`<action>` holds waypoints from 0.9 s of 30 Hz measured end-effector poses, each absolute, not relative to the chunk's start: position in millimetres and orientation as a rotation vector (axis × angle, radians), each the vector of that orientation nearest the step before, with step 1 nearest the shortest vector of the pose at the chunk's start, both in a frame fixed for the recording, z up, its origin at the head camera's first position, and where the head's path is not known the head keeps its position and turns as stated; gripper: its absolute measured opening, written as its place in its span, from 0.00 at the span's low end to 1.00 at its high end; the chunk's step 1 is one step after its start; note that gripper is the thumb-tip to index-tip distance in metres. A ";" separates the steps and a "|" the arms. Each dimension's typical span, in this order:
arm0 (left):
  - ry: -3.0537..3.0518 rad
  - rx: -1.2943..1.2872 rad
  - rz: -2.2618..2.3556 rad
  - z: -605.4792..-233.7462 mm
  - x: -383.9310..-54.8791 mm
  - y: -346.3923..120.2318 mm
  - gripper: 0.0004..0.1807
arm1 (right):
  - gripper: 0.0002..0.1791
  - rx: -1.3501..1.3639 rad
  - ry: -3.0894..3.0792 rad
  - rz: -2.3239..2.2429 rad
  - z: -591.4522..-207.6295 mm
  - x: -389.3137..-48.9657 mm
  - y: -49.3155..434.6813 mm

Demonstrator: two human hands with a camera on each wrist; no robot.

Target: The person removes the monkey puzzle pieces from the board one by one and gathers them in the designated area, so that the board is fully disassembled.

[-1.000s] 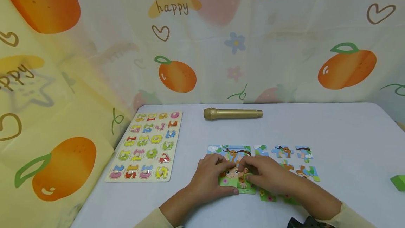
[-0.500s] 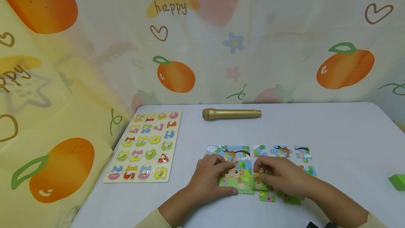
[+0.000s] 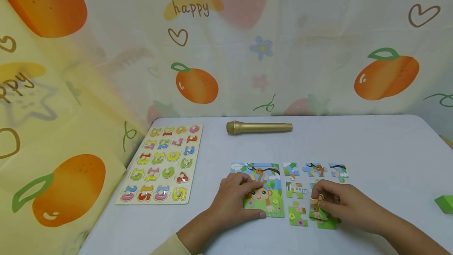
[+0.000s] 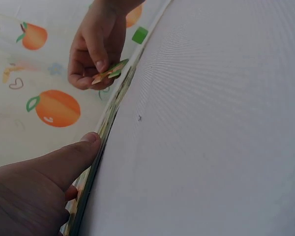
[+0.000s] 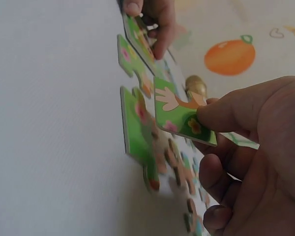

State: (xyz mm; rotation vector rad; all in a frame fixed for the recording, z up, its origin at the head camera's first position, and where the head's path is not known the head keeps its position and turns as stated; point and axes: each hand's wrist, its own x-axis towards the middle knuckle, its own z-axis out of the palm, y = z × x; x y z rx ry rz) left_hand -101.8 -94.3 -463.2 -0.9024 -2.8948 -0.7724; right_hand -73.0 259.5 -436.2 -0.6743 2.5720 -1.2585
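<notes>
My right hand pinches a jigsaw piece between thumb and fingers, over the lower loose pieces. In the right wrist view the held piece is green, with a pale monkey paw and small flowers, tilted on edge. My left hand rests over the left side of the monkey picture board, thumb along its near edge and forefinger across the picture. Right of the board lie several loose pieces, among them a flowery green one and a branch one; my right hand hides some others.
A number peg board lies on the white table at the left. Toward the back edge is a gold microphone. A green block sits at the far right. Behind hangs a fruit-print cloth.
My right hand has moved right from over the picture board, carrying the pinched piece past its edge to above the loose pieces. My left hand stays on the board.
</notes>
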 end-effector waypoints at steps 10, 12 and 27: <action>-2.885 -0.911 -0.756 -464.3 -101.8 -94.1 0.39 | 0.18 -0.757 2.725 -1.192 -445.4 -58.4 298.2; -2.882 -0.914 -0.754 -464.6 -101.7 -94.3 0.39 | 0.17 -0.747 2.736 -1.169 -446.9 -56.3 306.1; -2.925 -0.892 -0.762 -462.5 -102.5 -94.0 0.40 | 0.23 -0.812 2.786 -1.194 -462.5 -46.2 333.1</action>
